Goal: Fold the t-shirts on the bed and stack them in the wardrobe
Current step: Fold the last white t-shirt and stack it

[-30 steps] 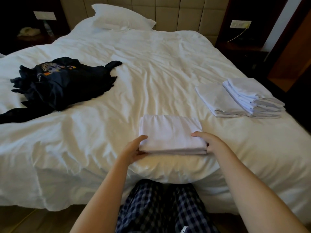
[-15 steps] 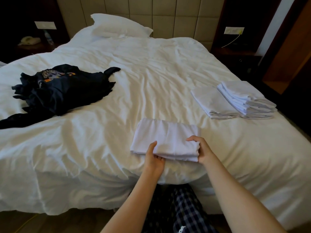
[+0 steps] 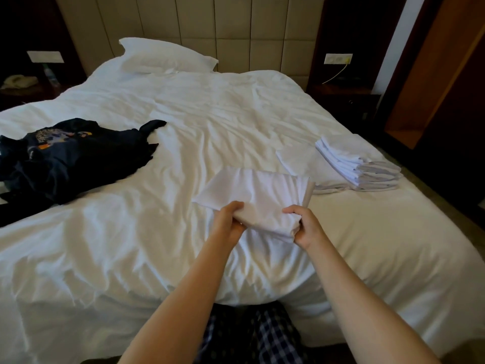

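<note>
Lying crumpled far to the left of the folded white t-shirt [image 3: 257, 195] is a heap of dark t-shirts [image 3: 78, 156], unfolded and untouched on the bed [image 3: 210, 114]. At the white t-shirt's near left corner, the left hand [image 3: 227, 219] has its fingers curled over the cloth and clamped on it. At the near right corner the right hand [image 3: 307, 227] pinches the edge the same way.

A second ago this t-shirt lay flat near the foot of the bed, with a hand at each end. Half a second ago both hands had moved in along its near edge. Now that edge is raised and bunched between the hands, and the cloth tilts up and away. Whether its far edge is clear of the duvet cannot be told.

Just right of the held t-shirt lies a single folded white one [image 3: 296, 158], and touching that, further right, is a stack of folded white t-shirts [image 3: 359, 166]. Beyond them stands the wooden wardrobe [image 3: 433, 88].

Folding this t-shirt looks finished. It is probably headed for the stack, with the dark heap still to fold and nothing yet shelved.
</note>
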`<state>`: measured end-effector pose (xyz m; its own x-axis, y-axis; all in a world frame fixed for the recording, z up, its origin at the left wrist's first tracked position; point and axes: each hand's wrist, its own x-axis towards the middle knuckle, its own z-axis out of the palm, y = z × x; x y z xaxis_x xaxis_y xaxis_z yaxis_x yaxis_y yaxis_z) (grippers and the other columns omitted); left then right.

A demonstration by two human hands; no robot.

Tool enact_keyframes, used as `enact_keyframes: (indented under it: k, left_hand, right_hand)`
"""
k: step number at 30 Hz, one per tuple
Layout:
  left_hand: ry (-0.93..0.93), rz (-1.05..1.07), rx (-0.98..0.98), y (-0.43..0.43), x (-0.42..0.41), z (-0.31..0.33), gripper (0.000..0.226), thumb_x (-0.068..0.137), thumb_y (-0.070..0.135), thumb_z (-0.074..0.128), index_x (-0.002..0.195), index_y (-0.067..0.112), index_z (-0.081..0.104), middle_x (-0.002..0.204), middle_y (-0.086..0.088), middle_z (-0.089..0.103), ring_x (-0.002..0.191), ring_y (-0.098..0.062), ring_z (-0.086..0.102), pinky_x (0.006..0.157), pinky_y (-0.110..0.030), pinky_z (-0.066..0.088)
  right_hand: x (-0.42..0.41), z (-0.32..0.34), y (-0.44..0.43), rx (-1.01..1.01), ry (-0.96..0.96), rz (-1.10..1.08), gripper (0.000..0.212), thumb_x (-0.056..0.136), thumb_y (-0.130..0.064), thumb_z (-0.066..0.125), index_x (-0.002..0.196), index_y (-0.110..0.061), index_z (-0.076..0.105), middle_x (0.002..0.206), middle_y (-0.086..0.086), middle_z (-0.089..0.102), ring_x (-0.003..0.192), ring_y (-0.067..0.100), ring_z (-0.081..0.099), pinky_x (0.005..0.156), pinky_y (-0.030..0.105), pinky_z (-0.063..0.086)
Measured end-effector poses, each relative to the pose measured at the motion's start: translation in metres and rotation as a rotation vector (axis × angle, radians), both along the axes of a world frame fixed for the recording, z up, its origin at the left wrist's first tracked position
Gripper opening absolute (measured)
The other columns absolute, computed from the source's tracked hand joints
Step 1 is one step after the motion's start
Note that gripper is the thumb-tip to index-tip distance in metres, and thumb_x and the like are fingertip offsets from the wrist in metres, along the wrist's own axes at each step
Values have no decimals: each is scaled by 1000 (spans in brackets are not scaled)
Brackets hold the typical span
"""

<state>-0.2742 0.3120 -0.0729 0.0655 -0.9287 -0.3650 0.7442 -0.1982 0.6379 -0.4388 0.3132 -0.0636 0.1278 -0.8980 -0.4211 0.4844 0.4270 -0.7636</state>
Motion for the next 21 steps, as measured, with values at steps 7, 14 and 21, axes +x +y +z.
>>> enact_keyframes:
  k: [7, 14, 21]
  left_hand:
    - [-91, -150, -134, -54, -32, 35, 53, 83, -7, 51, 135, 1, 42, 98, -14, 62, 85, -27, 64, 61, -35, 57]
    - [-144, -299, -148, -109, -67, 48, 30, 85, 1, 50, 114, 0, 54, 95, -15, 60, 88, -27, 60, 75, -38, 52]
    - [-211, -368, -116, -183, -97, 53, 25, 79, -7, 37, 91, 2, 57, 84, -11, 58, 78, -26, 57, 78, -37, 48]
  right_hand:
    - [-34, 25, -30, -87, -36, -148, 14, 86, 2, 49, 86, -2, 62, 69, 8, 69, 67, 21, 66, 59, 23, 55]
    - [-66, 23, -72, -113, -55, -257, 15, 85, 3, 53, 95, -2, 63, 81, 8, 70, 73, 20, 67, 63, 26, 54]
    - [-85, 9, -129, -122, -49, -353, 21, 84, 4, 57, 104, -3, 60, 95, 15, 63, 77, 23, 65, 61, 29, 54]
